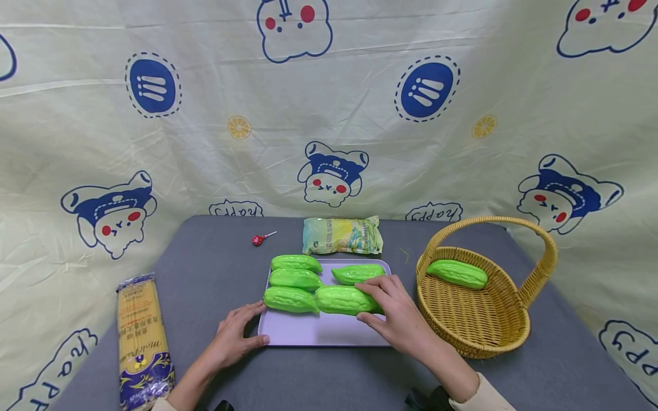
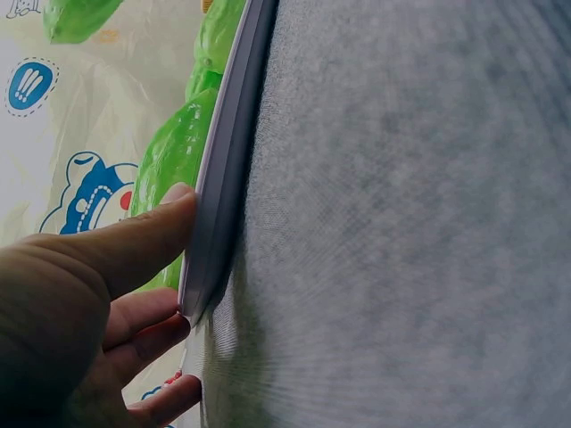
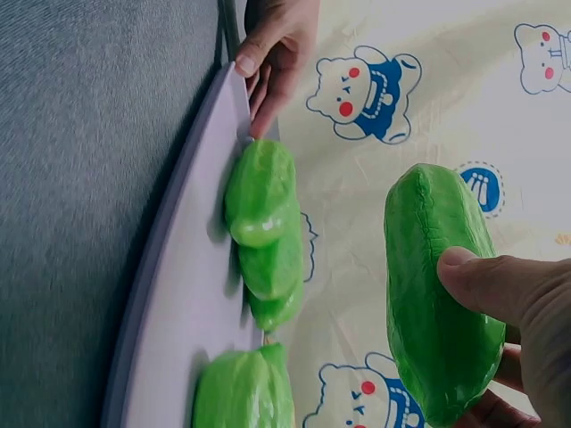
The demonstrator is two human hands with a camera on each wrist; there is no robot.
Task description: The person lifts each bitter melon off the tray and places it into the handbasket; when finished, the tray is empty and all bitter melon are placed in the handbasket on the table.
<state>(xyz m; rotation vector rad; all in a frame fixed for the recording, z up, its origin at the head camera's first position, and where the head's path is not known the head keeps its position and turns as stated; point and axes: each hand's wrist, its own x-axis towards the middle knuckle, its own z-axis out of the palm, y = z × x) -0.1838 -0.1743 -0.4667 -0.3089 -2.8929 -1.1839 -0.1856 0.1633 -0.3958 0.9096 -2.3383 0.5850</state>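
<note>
You have a long yellow-and-purple packet point(image 1: 141, 337) at left on the grey table point(image 1: 216, 262); farther off, a red lollipop point(image 1: 257, 241), a green-yellow pouch point(image 1: 341, 236) and, behind, a printed cloth point(image 1: 195, 142)

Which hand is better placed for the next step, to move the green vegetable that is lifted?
Probably the right hand: it holds the green vegetable above the tray and is nearer the basket. The left hand touches the tray's left edge.

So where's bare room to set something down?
The near-left part of the tray, in front of the bitter melons; the basket floor in front of its melon; the grey tabletop between spaghetti packet and tray, beyond the left hand. Crowded: the tray's far part, and its right side around the right hand.
</note>
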